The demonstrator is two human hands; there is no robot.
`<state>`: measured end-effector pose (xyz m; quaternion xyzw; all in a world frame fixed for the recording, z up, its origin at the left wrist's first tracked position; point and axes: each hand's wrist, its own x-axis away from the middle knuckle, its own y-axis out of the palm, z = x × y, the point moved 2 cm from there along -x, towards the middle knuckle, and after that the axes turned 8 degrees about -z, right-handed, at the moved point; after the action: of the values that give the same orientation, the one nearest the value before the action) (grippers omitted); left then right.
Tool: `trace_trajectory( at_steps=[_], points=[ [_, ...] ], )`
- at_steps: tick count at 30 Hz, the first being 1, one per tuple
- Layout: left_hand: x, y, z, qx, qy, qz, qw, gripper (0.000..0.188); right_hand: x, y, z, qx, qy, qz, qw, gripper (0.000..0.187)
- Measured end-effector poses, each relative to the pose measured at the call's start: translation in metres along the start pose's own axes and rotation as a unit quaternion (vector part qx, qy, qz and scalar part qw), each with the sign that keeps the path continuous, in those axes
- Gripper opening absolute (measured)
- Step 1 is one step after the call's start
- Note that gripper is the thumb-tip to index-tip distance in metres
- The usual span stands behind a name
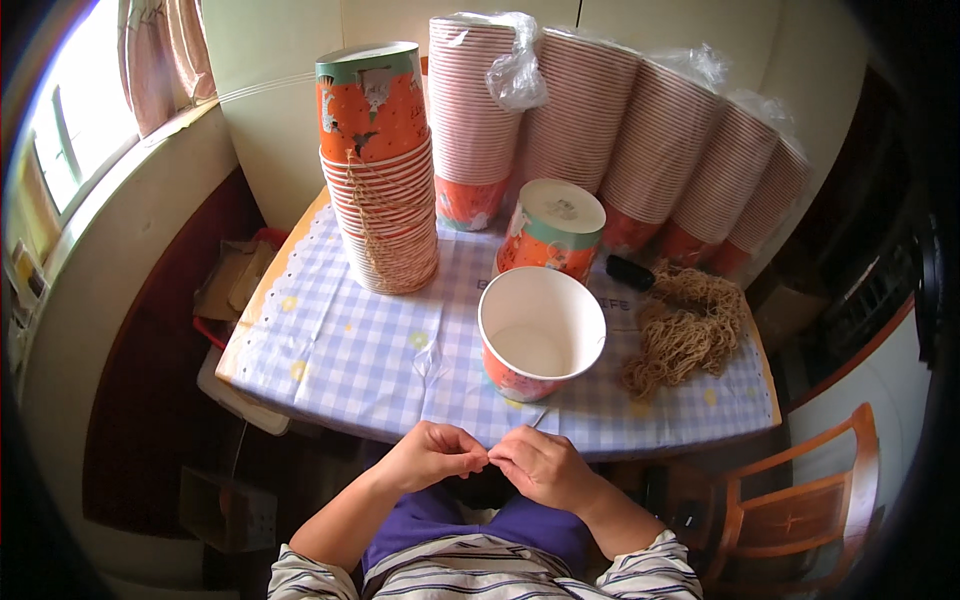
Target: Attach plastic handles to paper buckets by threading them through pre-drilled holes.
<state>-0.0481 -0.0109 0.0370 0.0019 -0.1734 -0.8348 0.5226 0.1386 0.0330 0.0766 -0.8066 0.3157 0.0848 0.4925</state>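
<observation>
My left hand (436, 455) and my right hand (545, 466) meet fingertip to fingertip just off the table's near edge, over my lap. Both are closed in a pinch. What lies between the fingertips is too small to make out. A thin grey sliver (540, 418) rises by my right hand's knuckles; its kind is unclear. Just beyond the hands, a paper bucket (541, 330) with a white inside stands mouth up, its outside orange and printed. Behind it another orange paper bucket (560, 215) with a green band stands upside down.
A checked tablecloth (370, 350) covers the table. A tall bucket stack (385, 200) with twine hanging down it stands left. Several plastic-wrapped bucket stacks (580, 100) line the back. Tangled brown twine (690, 325) and a black object (630, 273) lie right. A wooden chair (800, 500) stands lower right.
</observation>
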Motion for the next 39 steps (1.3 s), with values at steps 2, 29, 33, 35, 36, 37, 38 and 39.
trace_trajectory(
  at_steps=[2, 29, 33, 35, 36, 37, 38, 39],
  points=[
    [0.001, 0.000, 0.002, -0.021, 0.024, 0.009, 0.999, 0.011, -0.001, -0.001, 0.000, 0.020, -0.013, 0.004, 1.000, 0.014],
    [-0.009, -0.002, 0.067, -0.502, 0.316, 0.053, 0.804, 0.020, -0.014, -0.010, -0.003, 0.076, 0.036, 0.125, 0.989, 0.019],
    [-0.030, -0.032, 0.082, -0.500, 0.273, 0.167, 0.804, 0.028, -0.041, -0.006, 0.011, 0.189, 0.074, 0.161, 0.966, 0.024],
    [-0.037, -0.041, 0.087, -0.529, 0.298, 0.192, 0.771, 0.027, -0.044, -0.004, 0.016, 0.197, 0.089, 0.157, 0.964, 0.021],
    [-0.041, -0.046, 0.090, -0.530, 0.299, 0.190, 0.771, 0.027, -0.044, -0.005, 0.016, 0.194, 0.090, 0.147, 0.966, 0.018],
    [-0.042, -0.048, 0.092, -0.568, 0.306, 0.189, 0.740, 0.031, -0.043, -0.007, 0.017, 0.189, 0.089, 0.136, 0.968, 0.016],
    [-0.043, -0.049, 0.096, -0.604, 0.312, 0.187, 0.709, 0.034, -0.041, -0.012, 0.017, 0.158, 0.075, 0.150, 0.973, 0.014],
    [-0.042, -0.050, 0.100, -0.621, 0.294, 0.172, 0.706, 0.039, -0.038, -0.019, 0.019, 0.127, 0.060, 0.163, 0.977, 0.013]
  ],
)
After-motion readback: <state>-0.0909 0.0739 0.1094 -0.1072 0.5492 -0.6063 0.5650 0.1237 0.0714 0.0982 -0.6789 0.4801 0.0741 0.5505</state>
